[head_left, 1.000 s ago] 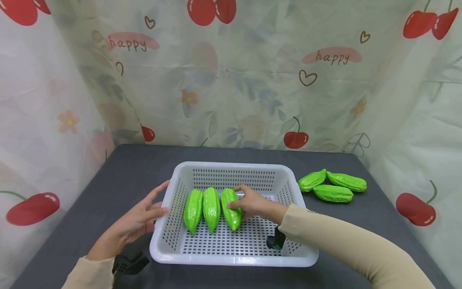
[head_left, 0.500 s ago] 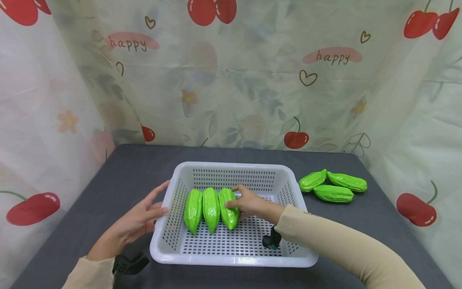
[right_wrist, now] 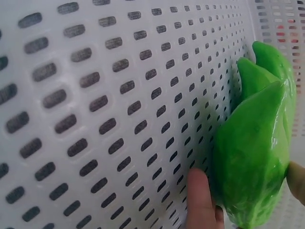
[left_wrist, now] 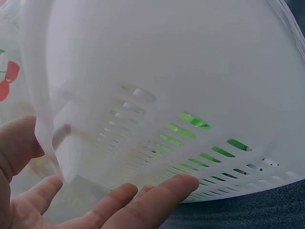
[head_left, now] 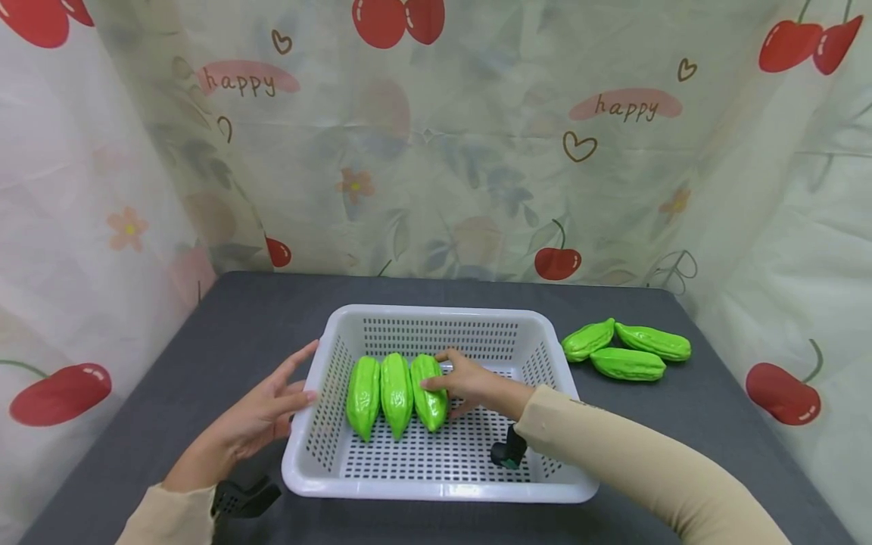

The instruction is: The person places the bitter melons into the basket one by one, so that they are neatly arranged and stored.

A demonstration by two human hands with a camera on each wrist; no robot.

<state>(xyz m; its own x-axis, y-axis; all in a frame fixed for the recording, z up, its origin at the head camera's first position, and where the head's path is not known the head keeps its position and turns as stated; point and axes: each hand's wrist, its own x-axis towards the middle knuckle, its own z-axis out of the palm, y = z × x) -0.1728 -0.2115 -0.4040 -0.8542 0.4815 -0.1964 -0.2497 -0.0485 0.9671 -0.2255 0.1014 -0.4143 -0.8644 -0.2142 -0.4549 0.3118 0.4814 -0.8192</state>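
Right hand (head_left: 468, 382) grasping rightmost green gourd (head_left: 431, 406) in white basket (head_left: 443, 492), two gourds (head_left: 397, 397) alongside; left hand (head_left: 255, 416) ungripped, fingers extended, touching basket rim; three gourds (head_left: 628, 365) on table (head_left: 286, 310)

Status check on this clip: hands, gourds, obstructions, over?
Left hand touching white basket at left rim. Right hand gripping rightmost gourd inside. Possible obstruction: neighbouring gourd, close on its left. Three gourds outside, on table.

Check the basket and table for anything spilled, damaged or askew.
Nothing stands out: three gourds lie side by side in the basket, and three more gourds lie grouped on the table, with no spill or damage visible.
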